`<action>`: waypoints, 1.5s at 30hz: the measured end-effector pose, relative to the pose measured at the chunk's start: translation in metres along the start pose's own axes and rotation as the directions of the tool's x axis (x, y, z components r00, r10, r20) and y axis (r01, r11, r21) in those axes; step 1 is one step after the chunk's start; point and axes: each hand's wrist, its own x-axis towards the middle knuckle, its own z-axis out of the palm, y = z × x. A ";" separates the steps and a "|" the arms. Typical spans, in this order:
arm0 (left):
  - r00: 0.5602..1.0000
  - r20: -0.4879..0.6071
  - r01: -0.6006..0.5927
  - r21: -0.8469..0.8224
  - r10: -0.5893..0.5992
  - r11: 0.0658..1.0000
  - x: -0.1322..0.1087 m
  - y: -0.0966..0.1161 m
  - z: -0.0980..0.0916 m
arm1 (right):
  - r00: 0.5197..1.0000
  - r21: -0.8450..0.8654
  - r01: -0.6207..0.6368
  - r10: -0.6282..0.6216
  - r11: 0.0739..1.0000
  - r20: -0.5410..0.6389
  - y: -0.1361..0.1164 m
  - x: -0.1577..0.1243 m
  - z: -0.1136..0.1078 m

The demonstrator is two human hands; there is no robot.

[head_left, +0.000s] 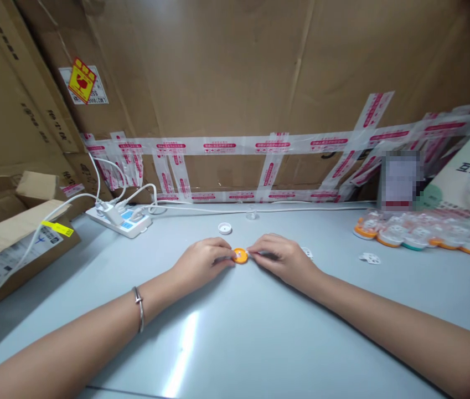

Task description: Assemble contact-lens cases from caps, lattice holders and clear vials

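Observation:
Both of my hands meet over the middle of the table around a small round orange plastic disc [241, 259]. My left hand [202, 261] pinches the disc's left edge between thumb and fingers. At the right edge of the disc, my right hand [281, 256] has thumb and fingertips pressed together on a tiny pale piece too small to name. A white round cap [225, 228] lies just beyond my left fingers. Farther back sits a small clear plastic piece [252, 214]. Partly behind my right hand is a white cut-out piece [308, 253].
Several clear-topped pieces with orange and green bases [421, 233] line the right side. Nearer lies a white flat cut-out [370, 259]. A power strip [120, 220] with white cables and an opened cardboard box [22, 244] are at left. Taped cardboard [218, 77] walls the back.

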 end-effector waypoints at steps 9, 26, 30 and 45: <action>0.996 0.016 -0.085 0.098 0.084 0.992 0.001 -0.002 0.004 | 0.992 -0.126 0.129 -0.127 0.984 0.026 0.004 0.001 0.008; 0.992 0.003 -0.126 0.183 0.128 0.975 0.002 -0.001 0.003 | 0.979 -0.178 0.184 -0.166 0.967 0.115 0.004 0.002 0.004; 0.992 0.008 -0.127 0.179 0.128 0.976 0.002 -0.001 0.003 | 0.982 -0.167 0.158 -0.137 0.973 0.131 0.002 0.002 0.003; 0.992 0.022 -0.124 0.197 0.122 0.973 0.002 0.000 0.003 | 0.981 -0.122 0.095 -0.072 0.988 0.180 -0.003 0.001 0.000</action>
